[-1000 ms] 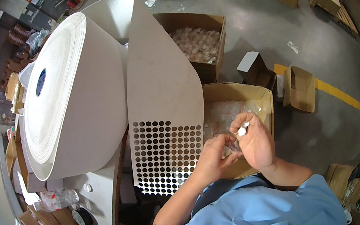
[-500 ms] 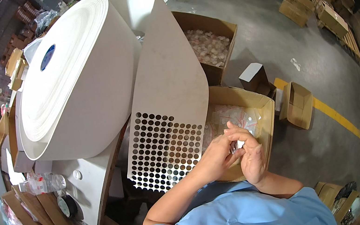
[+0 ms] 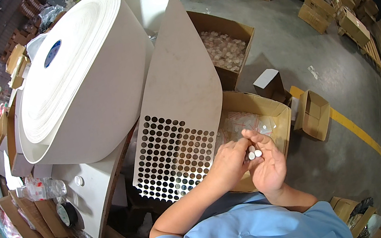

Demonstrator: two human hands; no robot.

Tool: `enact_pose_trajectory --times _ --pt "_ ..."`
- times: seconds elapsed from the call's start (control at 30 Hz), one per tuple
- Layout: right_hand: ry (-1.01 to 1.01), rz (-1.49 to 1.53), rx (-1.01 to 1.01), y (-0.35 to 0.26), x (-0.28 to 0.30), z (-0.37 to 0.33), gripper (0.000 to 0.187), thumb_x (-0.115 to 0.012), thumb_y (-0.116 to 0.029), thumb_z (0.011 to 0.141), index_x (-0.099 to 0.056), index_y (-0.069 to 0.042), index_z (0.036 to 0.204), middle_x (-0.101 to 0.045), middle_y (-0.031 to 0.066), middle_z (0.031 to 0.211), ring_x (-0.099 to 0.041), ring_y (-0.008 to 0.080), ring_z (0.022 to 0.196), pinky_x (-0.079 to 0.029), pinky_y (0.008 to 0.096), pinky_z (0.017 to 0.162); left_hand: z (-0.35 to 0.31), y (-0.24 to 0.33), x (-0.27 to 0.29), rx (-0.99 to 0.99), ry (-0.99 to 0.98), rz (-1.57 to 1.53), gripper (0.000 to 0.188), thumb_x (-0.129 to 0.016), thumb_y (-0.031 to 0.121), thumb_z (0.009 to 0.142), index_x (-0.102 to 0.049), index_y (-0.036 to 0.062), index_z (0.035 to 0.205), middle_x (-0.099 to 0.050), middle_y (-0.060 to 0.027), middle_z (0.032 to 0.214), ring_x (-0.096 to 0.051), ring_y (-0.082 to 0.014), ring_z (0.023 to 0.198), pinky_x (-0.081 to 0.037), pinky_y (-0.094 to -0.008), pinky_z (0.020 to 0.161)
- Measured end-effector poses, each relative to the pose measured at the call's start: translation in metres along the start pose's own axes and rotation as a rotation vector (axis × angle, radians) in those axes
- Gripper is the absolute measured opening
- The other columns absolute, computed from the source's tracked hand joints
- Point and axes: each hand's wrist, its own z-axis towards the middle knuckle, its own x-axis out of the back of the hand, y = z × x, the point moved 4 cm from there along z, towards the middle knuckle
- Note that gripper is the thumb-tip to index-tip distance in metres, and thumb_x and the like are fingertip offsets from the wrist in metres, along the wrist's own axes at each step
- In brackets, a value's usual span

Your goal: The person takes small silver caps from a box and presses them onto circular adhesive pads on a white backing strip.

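Note:
My two hands meet over the near part of an open cardboard box [image 3: 275,100]. Small white round pieces [image 3: 255,154] sit between them. My right hand [image 3: 270,168] is cupped around these pieces, palm turned up and fingers curled. Against their left side, my left hand [image 3: 228,165] has its fingers bent in; its fingertips are partly hidden. Clear plastic zip bags [image 3: 243,123] lie in the box below. Just left of my hands hangs a white sheet [image 3: 180,85], its lower end punched with rows of round holes.
A huge white roll [image 3: 89,80] stands on a table [image 3: 84,205] to the left, with a plastic bottle [image 3: 44,188] and tape roll [image 3: 67,214] near it. A carton of small clear pieces [image 3: 224,49] stands beyond. Another open carton [image 3: 313,114] is on the floor at right.
My hands have shifted slightly, and the right hand has turned so that several white round pieces now show between them. The view has tilted a little.

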Motion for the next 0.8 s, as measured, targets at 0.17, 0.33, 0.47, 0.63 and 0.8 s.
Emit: enact_pose_trajectory --times 0.17,0.33,0.47,0.63,0.8 --pt "-0.067 0.096 -0.165 -0.003 -0.001 0.000 0.050 -0.033 -0.027 0.092 -0.043 0.006 0.129 -0.039 0.0175 0.141 -0.036 0.0244 0.130 -0.027 0.0353 0.107 0.002 0.001 0.004 0.148 -0.082 -0.074 0.040 -0.076 0.018 0.070 -0.055 -0.0005 0.098 -0.060 -0.0163 0.079 -0.058 -0.0339 0.071 -0.046 -0.0400 0.062" --pt "-0.188 -0.059 -0.259 -0.015 -0.008 0.004 0.057 -0.033 -0.028 0.093 -0.030 0.007 0.138 -0.029 0.0174 0.147 -0.029 0.0237 0.134 -0.022 0.0345 0.110 0.000 -0.003 0.001 0.086 -0.082 -0.024 0.036 -0.076 0.019 0.071 -0.054 -0.0002 0.092 -0.060 -0.0177 0.078 -0.059 -0.0360 0.072 -0.046 -0.0412 0.063" --pt "-0.252 -0.126 -0.328 -0.018 -0.008 0.005 0.061 -0.034 -0.025 0.092 -0.021 0.006 0.143 -0.019 0.0153 0.152 -0.019 0.0227 0.139 -0.019 0.0340 0.111 -0.001 -0.006 -0.002 0.029 -0.112 0.023 0.034 -0.074 0.020 0.072 -0.053 -0.0007 0.090 -0.061 -0.0184 0.079 -0.058 -0.0384 0.075 -0.045 -0.0426 0.063" --pt "-0.168 -0.034 -0.400 -0.016 -0.007 0.005 0.065 -0.038 -0.031 0.091 -0.021 0.006 0.142 -0.023 0.0152 0.150 -0.020 0.0238 0.139 -0.020 0.0357 0.112 -0.001 -0.003 0.000 0.055 -0.204 -0.072 0.031 -0.073 0.020 0.073 -0.055 -0.0008 0.086 -0.062 -0.0186 0.078 -0.060 -0.0380 0.074 -0.046 -0.0422 0.063" --pt "-0.077 0.226 -0.574 -0.005 0.012 0.003 0.051 -0.040 -0.021 0.094 -0.032 0.005 0.138 -0.048 0.0110 0.127 -0.048 0.0193 0.114 -0.041 0.0322 0.095 -0.005 -0.006 -0.001 0.036 -0.141 0.071 0.024 -0.073 0.018 0.072 -0.057 0.0007 0.080 -0.064 -0.0166 0.078 -0.062 -0.0349 0.072 -0.048 -0.0401 0.063"
